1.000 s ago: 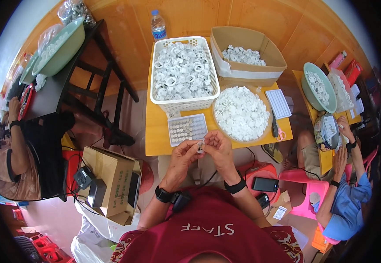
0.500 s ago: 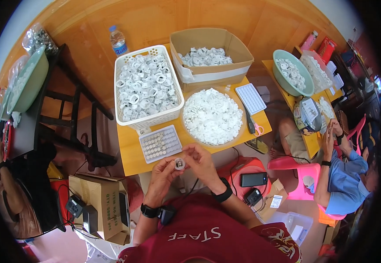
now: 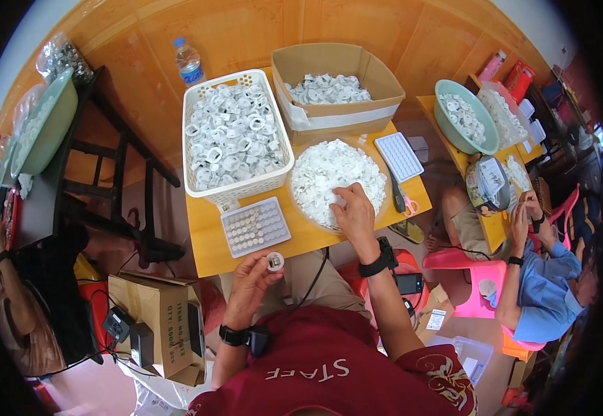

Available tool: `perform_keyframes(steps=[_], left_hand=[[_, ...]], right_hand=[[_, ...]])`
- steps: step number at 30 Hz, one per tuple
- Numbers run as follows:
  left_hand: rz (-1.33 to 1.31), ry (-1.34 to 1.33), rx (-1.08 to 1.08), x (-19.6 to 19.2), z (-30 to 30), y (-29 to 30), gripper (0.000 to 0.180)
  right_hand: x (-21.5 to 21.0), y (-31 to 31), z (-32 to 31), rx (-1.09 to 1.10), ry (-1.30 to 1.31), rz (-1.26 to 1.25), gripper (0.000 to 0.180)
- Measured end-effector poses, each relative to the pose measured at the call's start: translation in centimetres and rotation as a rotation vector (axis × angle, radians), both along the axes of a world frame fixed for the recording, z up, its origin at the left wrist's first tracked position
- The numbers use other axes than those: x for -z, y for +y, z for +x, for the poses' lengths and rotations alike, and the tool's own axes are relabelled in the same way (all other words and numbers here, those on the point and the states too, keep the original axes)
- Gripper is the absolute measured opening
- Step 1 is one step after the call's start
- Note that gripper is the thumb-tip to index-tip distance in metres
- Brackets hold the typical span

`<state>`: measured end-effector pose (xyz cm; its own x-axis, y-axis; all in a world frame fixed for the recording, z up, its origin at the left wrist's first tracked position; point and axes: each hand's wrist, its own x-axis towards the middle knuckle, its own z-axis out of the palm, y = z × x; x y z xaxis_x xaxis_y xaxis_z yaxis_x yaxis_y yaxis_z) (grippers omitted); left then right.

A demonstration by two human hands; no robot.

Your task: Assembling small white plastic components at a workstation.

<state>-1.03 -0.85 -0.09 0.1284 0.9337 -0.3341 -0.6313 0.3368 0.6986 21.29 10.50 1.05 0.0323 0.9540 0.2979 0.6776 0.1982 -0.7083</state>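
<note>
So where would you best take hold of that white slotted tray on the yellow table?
Probably by its two long edges, coming straight down from above. The white slotted tray lies flat on the yellow table, its top full of small parts, and its sides look free of the basket and round tray.

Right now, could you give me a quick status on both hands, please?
Left hand pinching small round part. Right hand reaching into clear bowl of white pieces. Grid tray between them, nothing blocking.
</note>
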Motion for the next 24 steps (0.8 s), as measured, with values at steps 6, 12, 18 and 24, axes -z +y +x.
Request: perform_keyframes(steps=[6,12,18,24], left_hand=[[-0.032,-0.028,-0.023,0.49,0.15,-0.4,0.02],[-0.023,-0.04,0.003,0.41,0.19,-0.35,0.021],[-0.03,-0.04,0.002,0.51,0.21,-0.46,0.022],[-0.035,-0.052,0.007,0.68,0.23,-0.51,0.021]], right_hand=[[0.52,0.12,0.02,0.011,-0.093,-0.041,0.024],[-0.03,0.24,-0.11,0.002,-0.024,-0.096,0.027],[-0.19,0.24,-0.25,-0.008,-0.048,-0.131,0.024],[0.75,0.29,-0.07,-0.026,0.03,-0.068,0.017]])
